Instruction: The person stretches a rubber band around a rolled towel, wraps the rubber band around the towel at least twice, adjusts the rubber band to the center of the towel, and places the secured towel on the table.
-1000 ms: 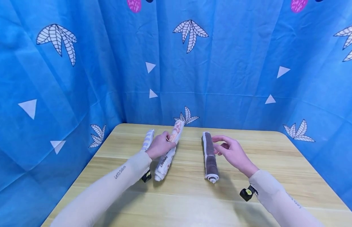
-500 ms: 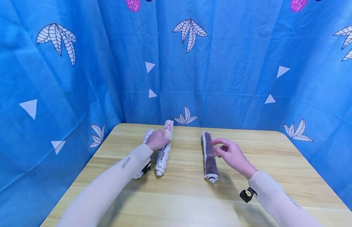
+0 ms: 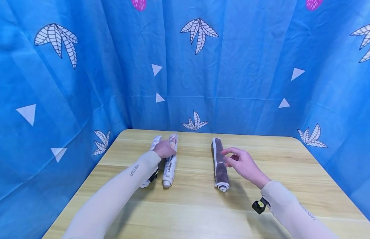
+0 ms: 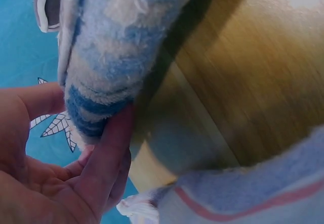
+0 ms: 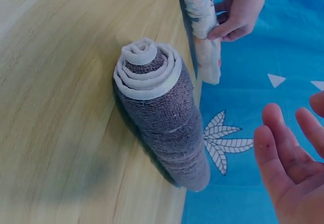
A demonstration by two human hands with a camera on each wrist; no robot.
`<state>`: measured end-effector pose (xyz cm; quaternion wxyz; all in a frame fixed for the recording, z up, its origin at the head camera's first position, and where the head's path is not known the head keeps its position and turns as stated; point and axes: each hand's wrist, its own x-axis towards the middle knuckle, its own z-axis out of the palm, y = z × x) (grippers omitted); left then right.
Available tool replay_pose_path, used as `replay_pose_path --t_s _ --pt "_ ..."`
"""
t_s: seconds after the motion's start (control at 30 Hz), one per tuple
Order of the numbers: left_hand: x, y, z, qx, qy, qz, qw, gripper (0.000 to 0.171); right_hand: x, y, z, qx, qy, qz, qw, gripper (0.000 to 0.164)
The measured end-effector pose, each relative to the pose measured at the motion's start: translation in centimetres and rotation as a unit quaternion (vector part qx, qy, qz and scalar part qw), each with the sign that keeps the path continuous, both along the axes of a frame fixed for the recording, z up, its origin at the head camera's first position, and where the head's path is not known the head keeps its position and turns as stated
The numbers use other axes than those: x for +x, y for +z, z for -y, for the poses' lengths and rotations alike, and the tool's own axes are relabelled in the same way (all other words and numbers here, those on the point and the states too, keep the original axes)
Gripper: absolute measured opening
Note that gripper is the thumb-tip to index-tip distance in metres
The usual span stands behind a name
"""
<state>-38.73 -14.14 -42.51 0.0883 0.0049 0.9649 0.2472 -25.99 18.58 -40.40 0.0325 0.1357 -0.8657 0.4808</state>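
Observation:
My left hand (image 3: pixel 165 149) holds a white rolled towel (image 3: pixel 169 171) printed with "RABBIT", which lies on the left part of the table. In the left wrist view its thumb and fingers (image 4: pixel 112 150) close on both sides of the fuzzy blue-and-white roll (image 4: pixel 114 47). A second pale rolled towel (image 3: pixel 155 142) lies just left of it, partly hidden by that hand and sleeve. My right hand (image 3: pixel 244 166) hovers beside a dark brown rolled towel (image 3: pixel 221 172), fingers loosely bent. The right wrist view shows this hand (image 5: pixel 296 168) apart from the brown roll (image 5: pixel 167 123), holding nothing.
The rolls lie on a light wooden table (image 3: pixel 190 205) with rounded far corners. A blue curtain (image 3: pixel 247 66) with leaf and triangle prints hangs around its back and sides. Each wrist carries a small black camera (image 3: pixel 259 205).
My left hand has moved the RABBIT towel left and down, from raised and slanted to lying beside the pale roll. My right hand has barely moved.

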Motion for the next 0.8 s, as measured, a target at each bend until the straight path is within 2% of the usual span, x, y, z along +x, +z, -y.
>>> replay_pose_path --t_s 0.17,0.53,0.8 --pt "0.4 -0.1 0.0 -0.015 -0.005 0.000 0.9999 0.040 0.0 -0.1 0.0 0.005 -0.004 0.004 1.000 0.025" --pt "0.8 -0.2 -0.3 -0.015 -0.010 0.019 0.9997 0.045 0.2 -0.5 0.1 0.019 0.001 0.013 1.000 0.026" --pt "1.2 0.1 0.3 -0.050 -0.041 0.004 0.9979 0.036 0.2 -0.7 0.1 0.027 0.002 0.009 1.000 0.027"
